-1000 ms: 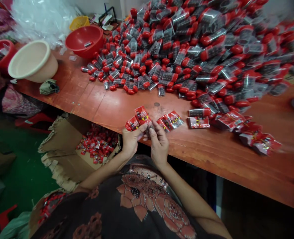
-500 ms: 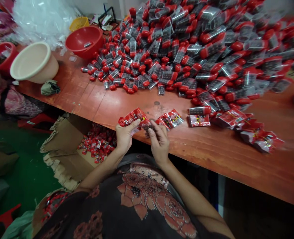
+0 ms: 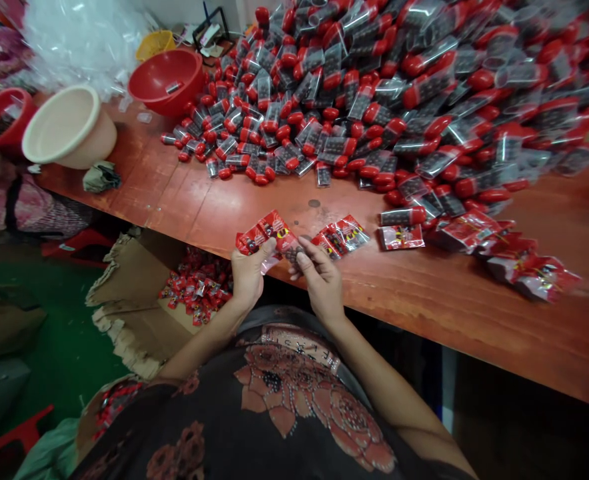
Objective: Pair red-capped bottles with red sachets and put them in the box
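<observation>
Over the table's front edge, my left hand point(image 3: 247, 275) pinches a strip of red printed packets point(image 3: 275, 227) between thumb and fingers. My right hand point(image 3: 325, 283) is closed on the near right end of the same strip, where small dark round pieces show through clear film. Behind my right fingers more red packets point(image 3: 342, 235) lie flat on the table. A single red packet point(image 3: 401, 237) and a clear tube with a red cap point(image 3: 402, 216) lie further right. My fingertips partly hide the gripped end.
A large heap of red-capped clear tubes point(image 3: 332, 143) covers the back of the wooden table point(image 3: 194, 213). A red bowl point(image 3: 162, 83) and a cream basin point(image 3: 69, 130) stand at left. Below, a torn cardboard box point(image 3: 124, 280) holds red packets. More packets point(image 3: 519, 257) lie at right.
My right hand has shifted slightly, its fingers closer over the strip's end. The strip has turned a little, showing more of its printed front. The view has shifted slightly.
</observation>
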The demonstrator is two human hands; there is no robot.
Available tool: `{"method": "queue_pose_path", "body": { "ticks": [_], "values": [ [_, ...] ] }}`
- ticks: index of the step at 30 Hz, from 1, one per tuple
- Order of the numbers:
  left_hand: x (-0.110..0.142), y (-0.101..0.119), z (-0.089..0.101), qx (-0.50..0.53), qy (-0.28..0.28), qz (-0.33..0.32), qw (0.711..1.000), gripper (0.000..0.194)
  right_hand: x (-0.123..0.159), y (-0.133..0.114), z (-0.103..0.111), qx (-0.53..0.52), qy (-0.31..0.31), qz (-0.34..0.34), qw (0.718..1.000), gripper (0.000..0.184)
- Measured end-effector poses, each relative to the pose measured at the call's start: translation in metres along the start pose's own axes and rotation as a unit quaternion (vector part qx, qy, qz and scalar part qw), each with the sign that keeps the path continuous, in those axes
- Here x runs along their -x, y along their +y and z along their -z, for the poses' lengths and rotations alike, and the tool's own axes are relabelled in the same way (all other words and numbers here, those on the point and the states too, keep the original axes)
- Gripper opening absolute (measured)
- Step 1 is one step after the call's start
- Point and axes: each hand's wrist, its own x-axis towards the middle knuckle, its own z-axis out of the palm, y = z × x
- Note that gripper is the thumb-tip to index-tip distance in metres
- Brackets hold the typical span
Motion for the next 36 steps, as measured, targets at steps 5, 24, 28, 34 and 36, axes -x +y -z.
{"method": "queue_pose_path", "body": {
  "ticks": [5,24,28,34,36],
  "values": [
    [0.007,-0.004,-0.003,-0.025,-0.044,0.045,0.998,0.028,0.005,0.01,-0.008,0.001,0.026,0.006,1.0,0.039],
    [0.008,-0.014,-0.004,-0.002,-0.029,0.03,0.999,0.023,0.007,0.011,-0.012,0.116,0.087,0.082,0.986,0.034],
    [0.006,-0.013,-0.002,-0.01,-0.047,0.027,0.998,0.025,0.002,0.01,-0.012,-0.035,0.042,-0.021,0.998,0.039],
    [-0.019,0.0,0.009,0.016,-0.096,0.1,0.99,0.037,-0.002,-0.004,-0.007,-0.131,0.019,-0.111,0.985,0.04],
    [-0.024,0.005,0.013,0.0,-0.125,0.126,0.984,0.041,-0.001,-0.007,-0.007,-0.145,0.001,-0.139,0.98,0.036]
  ]
}}
